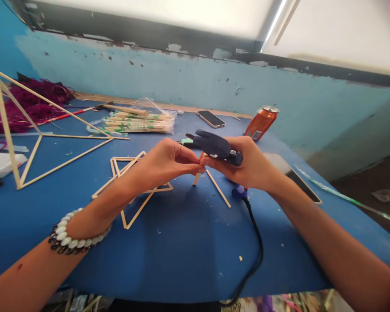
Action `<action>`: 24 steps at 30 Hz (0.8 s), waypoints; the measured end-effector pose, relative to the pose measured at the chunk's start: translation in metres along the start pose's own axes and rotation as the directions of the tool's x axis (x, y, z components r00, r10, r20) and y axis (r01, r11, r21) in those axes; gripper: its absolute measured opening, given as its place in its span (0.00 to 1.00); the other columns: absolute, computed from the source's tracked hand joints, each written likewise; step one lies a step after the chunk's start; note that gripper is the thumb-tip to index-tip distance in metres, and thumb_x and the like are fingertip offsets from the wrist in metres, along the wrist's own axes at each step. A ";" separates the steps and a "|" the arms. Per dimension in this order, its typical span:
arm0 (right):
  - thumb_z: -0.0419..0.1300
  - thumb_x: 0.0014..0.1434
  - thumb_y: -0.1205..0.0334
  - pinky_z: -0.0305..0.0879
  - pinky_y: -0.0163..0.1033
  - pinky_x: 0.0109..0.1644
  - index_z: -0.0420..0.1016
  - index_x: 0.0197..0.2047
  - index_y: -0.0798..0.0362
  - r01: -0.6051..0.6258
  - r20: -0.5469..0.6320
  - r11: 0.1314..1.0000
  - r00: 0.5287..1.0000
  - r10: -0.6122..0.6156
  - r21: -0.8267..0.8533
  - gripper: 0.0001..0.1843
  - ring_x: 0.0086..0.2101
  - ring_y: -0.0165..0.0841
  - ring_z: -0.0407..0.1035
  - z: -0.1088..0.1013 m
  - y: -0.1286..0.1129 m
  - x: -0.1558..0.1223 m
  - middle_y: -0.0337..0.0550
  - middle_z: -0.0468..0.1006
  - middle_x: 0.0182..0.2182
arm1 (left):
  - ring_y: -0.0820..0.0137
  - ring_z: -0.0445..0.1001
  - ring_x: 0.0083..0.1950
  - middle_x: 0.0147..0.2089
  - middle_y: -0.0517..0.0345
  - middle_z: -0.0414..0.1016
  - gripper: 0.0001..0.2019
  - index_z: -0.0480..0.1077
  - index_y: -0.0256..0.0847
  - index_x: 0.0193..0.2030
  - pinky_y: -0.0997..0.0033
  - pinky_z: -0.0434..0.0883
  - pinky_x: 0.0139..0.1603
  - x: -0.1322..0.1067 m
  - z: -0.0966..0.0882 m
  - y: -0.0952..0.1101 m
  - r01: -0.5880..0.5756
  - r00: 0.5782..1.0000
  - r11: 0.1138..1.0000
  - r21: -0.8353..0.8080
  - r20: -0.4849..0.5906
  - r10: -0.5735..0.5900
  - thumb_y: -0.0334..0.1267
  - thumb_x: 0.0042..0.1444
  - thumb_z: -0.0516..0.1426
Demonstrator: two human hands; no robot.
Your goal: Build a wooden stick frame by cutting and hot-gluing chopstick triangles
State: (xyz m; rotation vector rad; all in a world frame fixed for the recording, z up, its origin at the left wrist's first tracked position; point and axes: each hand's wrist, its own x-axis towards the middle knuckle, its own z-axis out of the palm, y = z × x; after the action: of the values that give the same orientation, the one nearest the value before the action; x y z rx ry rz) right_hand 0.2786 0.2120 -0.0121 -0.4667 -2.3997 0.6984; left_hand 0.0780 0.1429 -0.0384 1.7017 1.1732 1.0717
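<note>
Pinching a short stick (196, 179) between thumb and fingertips of the left hand (169, 161), with no gap left around it; jutting below that grip, steep in long axis, lower end toward the bench (178, 260). Holding a dark blue tool (212, 144) in the right hand (248, 164), fingers wrapped around it, just above and right of the pinch, near the stick's upper end.
</note>
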 end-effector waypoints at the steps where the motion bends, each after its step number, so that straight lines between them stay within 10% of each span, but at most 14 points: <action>1: 0.64 0.62 0.48 0.58 0.34 0.31 0.74 0.30 0.55 0.009 -0.004 1.000 1.000 -0.009 -0.004 0.19 0.26 0.27 0.61 0.000 0.000 0.000 0.38 0.69 0.24 | 0.60 0.81 0.47 0.40 0.57 0.83 0.13 0.82 0.38 0.42 0.66 0.78 0.48 0.000 0.001 0.000 -0.004 1.000 1.000 -0.002 0.003 0.004 0.44 0.55 0.67; 12: 0.63 0.56 0.61 0.67 0.43 0.43 0.75 0.51 0.50 0.033 -0.054 0.859 0.996 -0.070 -0.511 0.18 0.40 0.40 0.74 -0.049 0.022 -0.030 0.44 0.79 0.43 | 0.67 0.82 0.41 0.37 0.57 0.85 0.08 0.83 0.38 0.37 0.75 0.76 0.42 -0.005 0.002 0.021 0.040 0.999 0.984 0.174 -0.009 -0.039 0.39 0.58 0.64; 24: 0.66 0.56 0.61 0.66 0.42 0.41 0.73 0.49 0.50 0.059 0.007 0.744 0.997 -0.073 -0.665 0.16 0.43 0.42 0.73 -0.038 0.030 -0.032 0.44 0.79 0.43 | 0.69 0.81 0.39 0.35 0.58 0.85 0.08 0.83 0.38 0.37 0.77 0.72 0.38 -0.007 0.003 0.023 0.070 0.998 0.981 0.182 -0.014 -0.069 0.40 0.58 0.64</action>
State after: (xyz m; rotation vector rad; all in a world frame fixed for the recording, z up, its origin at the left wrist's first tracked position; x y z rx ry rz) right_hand 0.3313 0.2344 -0.0175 -0.6588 -2.5813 -0.2417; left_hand 0.0854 0.1300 -0.0197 1.7820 1.3612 0.9537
